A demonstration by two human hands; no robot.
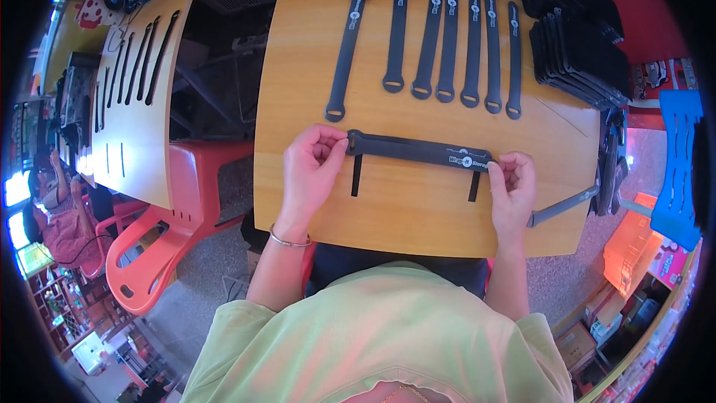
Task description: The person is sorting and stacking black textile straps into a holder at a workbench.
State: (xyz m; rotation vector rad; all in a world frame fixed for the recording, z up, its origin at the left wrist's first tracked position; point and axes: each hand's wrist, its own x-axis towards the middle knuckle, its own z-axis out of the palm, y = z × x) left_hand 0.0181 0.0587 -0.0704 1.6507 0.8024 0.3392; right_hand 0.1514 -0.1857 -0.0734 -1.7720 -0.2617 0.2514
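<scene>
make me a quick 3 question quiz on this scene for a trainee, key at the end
1. Where does the left hand pinch the held dark strap?
a) near its slotted end
b) at its middle
c) at the end nearest the right hand

2. True or false: an orange-red chair stands left of the wooden table under the hands.

3. Fill in: the row of dark straps beyond the hands lies with slotted ends pointing ____ the person.

Key: 1 a; 2 true; 3 toward
</scene>
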